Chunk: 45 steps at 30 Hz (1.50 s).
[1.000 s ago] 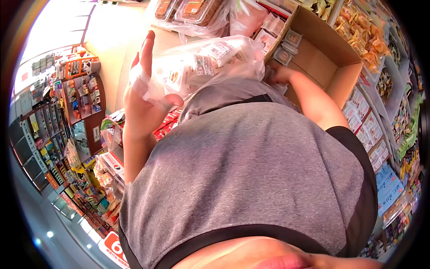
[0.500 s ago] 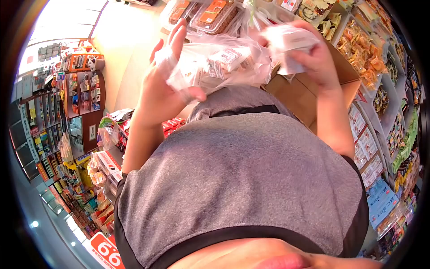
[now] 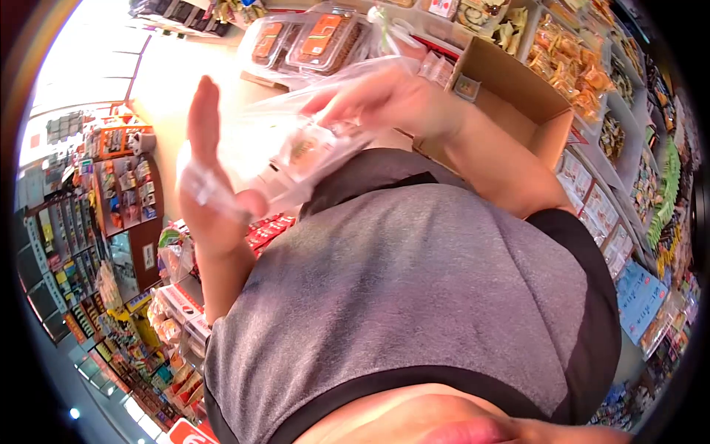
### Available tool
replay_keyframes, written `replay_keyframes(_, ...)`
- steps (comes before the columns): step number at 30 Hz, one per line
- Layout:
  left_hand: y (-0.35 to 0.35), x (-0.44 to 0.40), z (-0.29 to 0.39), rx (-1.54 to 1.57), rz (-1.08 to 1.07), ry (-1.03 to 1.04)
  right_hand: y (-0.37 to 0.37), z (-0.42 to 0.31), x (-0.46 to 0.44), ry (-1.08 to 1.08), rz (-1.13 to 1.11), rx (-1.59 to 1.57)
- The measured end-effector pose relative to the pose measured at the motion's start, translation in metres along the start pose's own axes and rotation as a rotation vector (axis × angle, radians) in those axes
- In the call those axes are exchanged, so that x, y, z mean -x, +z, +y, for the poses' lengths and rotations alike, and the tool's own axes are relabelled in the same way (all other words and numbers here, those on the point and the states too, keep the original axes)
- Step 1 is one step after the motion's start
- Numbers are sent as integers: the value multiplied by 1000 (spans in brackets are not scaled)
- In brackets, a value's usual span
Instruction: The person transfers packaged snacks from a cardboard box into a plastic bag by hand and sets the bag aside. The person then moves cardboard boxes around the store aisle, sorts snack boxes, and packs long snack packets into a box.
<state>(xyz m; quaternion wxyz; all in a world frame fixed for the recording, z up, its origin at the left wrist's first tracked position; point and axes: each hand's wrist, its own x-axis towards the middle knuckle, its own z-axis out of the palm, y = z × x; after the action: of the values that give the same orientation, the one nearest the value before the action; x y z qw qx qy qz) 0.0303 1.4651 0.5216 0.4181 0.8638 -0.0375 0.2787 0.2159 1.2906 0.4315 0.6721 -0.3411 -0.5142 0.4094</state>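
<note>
My left hand (image 3: 211, 174) is upright with its fingers stretched and the thumb apart; the edge of a clear plastic bag (image 3: 277, 189) is looped over it. Small white packets (image 3: 307, 152) with printed labels lie inside the bag. Over the bag's right part reaches my right hand (image 3: 392, 96), blurred, its fingers pointing left at the packets; whether it grips one is hidden. Right of the hands stands an open cardboard box (image 3: 518, 89) with a small clear-wrapped packet (image 3: 467, 87) in its left corner.
Clear plastic tubs with orange labels (image 3: 325, 41) sit behind the bag. Bins of orange-wrapped snacks (image 3: 569, 63) line the right side, with a blue package (image 3: 640, 300) lower down. Store shelves (image 3: 74, 251) stand at the far left.
My right hand went into the box, came up with white packets, and is now over the bag at the left. Fewer packets show in the box. My left hand stays spread in the bag.
</note>
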Motion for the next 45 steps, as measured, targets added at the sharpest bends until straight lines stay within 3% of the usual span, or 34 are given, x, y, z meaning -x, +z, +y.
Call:
replay_keyframes(1, -4, 3, -6, 7, 25, 1, -24, 6, 13, 14, 213, 73)
replay_keyframes(2, -6, 7, -10, 10, 47, -2, -51, 9, 34, 79, 447, -84)
replay_keyframes(5, -10, 20, -11, -38, 50, -78, -147, 71, 110, 310, 1203, 272)
replay_keyframes(6, -10, 24, -12, -53, 48, -97, -194, 112, 160, 549, 1289, 400)
replay_keyframes(8, -9, 29, -14, -49, 28, -136, -201, 144, 201, 997, 1412, 388)
replay_keyframes(11, -4, 33, -19, -34, 0, -200, -201, 211, 236, 1262, 1663, 93)
replay_keyframes(12, -1, 32, -19, -48, 6, -212, -202, 222, 240, 1339, 1635, 133)
replay_keyframes(16, -2, 27, -17, -128, -11, -240, -226, 291, 265, 946, 1604, -363)
replay_keyframes(19, -6, 23, -23, -118, 18, -205, -217, 258, 251, 1017, 1673, -304)
replay_keyframes(23, 1, 19, -23, -128, 58, -266, -184, 221, 253, 1068, 1441, -448)
replay_keyframes(26, 6, 15, -23, -126, 5, -277, -163, 244, 244, 1155, 1457, -35)
replay_keyframes(29, 11, 11, -29, -91, -2, -254, -166, 249, 228, 1140, 1520, 21)
replay_keyframes(35, 12, 2, -31, -82, -24, -218, -176, 236, 242, 877, 1597, -548)
replay_keyframes(38, 14, 4, -30, -69, -31, -227, -173, 231, 240, 1117, 1510, -490)
replay_keyframes(44, 14, 8, -31, -80, -10, -240, -210, 215, 260, 549, 1592, -248)
replay_keyframes(45, 13, 8, -32, -81, -6, -246, -223, 211, 262, 651, 1577, -205)
